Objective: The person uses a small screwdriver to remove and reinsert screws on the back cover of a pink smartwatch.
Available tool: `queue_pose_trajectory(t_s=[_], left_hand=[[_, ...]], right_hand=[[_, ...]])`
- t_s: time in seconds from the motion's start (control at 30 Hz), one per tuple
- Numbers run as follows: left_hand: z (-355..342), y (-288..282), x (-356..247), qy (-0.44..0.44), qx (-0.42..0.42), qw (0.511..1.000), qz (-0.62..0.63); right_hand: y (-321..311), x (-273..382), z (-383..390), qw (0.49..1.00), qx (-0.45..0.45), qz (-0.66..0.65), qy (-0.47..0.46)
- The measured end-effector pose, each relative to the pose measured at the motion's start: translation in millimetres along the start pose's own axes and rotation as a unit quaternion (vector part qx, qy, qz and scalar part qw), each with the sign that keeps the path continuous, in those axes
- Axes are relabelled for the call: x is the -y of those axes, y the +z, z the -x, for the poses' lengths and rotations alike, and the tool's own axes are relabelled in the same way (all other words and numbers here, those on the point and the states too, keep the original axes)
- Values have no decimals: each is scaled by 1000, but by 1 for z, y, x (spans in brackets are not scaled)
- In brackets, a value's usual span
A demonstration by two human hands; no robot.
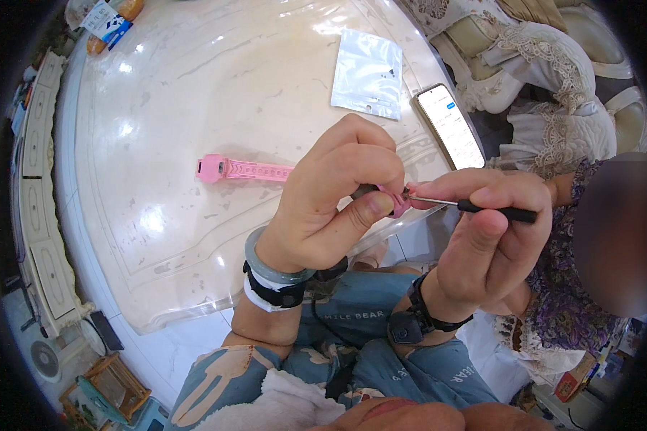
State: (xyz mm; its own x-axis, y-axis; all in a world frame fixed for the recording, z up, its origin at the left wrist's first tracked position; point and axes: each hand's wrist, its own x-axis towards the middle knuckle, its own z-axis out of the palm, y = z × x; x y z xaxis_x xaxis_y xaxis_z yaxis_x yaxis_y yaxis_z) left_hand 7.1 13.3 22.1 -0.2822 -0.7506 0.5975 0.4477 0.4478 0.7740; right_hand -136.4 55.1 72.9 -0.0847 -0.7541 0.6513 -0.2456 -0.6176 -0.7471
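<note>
Pinched between thumb and bent fingers, a small pink watch part [400, 204] with a dark section is in my left hand [338, 197], held up over the table's near edge. My right hand [485, 244] grips a small screwdriver [507, 212] with a black handle and thin metal shaft. Its tip meets the pink part, and my fingers cover some of the contact. A pink watch strap [255, 170] with a row of holes lies on the table, left of my left hand; its right end is hidden behind that hand.
On the pale marbled table [194, 86] lie a silver-white pouch [366, 74] and a lit phone [451, 128]. Packaged goods [108, 25] sit at the far left. Close by on the right is a person in a purple patterned top [564, 251]. Lace-covered chairs [553, 65] stand beyond.
</note>
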Motion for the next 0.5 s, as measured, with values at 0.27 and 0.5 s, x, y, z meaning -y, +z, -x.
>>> queue_pose_trajectory(t_s=[0.27, 0.5], left_hand=[[0, 0, -3, -5, 2, 1000, -16], [-2, 0, -7, -12, 11, 998, -57]], right_hand=[[-1, 2, 0, 1000, 14, 19, -1], [-6, 15, 4, 995, -32, -20, 88]])
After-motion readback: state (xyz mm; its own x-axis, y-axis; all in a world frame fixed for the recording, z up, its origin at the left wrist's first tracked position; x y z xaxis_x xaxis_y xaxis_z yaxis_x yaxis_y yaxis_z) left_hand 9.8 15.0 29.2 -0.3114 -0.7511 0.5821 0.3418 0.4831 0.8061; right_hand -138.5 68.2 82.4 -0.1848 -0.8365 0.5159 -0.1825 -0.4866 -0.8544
